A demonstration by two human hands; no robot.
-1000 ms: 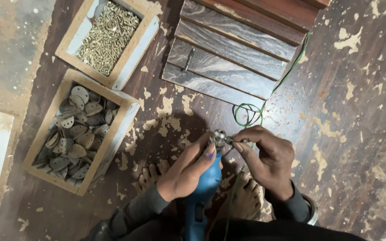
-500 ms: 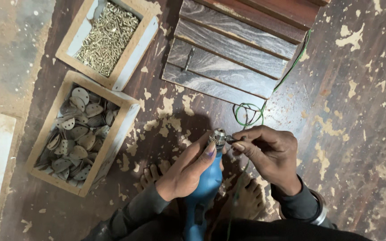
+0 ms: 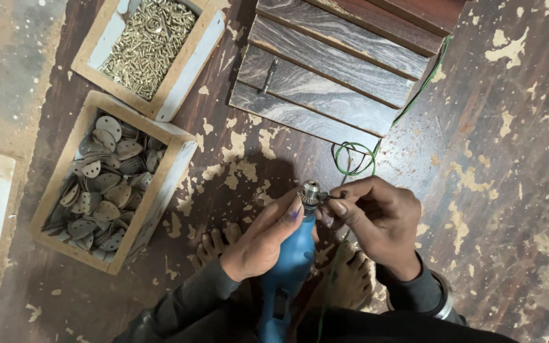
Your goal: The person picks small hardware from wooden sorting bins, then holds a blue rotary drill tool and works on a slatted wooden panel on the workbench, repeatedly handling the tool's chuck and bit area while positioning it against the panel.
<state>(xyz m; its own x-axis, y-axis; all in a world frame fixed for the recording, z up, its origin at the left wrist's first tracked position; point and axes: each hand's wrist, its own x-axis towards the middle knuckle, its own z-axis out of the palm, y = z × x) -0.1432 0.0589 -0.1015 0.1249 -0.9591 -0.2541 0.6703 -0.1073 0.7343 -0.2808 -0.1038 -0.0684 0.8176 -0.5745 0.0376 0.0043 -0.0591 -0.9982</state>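
My left hand (image 3: 263,240) wraps around the front of a blue power drill (image 3: 289,267) that points up and away from me. Its metal chuck (image 3: 311,191) shows just past my left fingertips. My right hand (image 3: 376,219) pinches a small dark tool against the side of the chuck. A green cable (image 3: 354,160) loops on the floor just beyond the chuck. My bare feet (image 3: 214,244) rest under the drill.
A wooden box of brass screws (image 3: 149,44) sits at the upper left. Below it stands a wooden box of grey oval metal plates (image 3: 100,184). Stacked dark wooden slats (image 3: 335,73) with a small bit lying on them fill the top centre. The floor is worn, with flaking paint.
My right hand has shifted slightly at the chuck, its fingers closing in on the chuck's side. The drill and left hand stay put.
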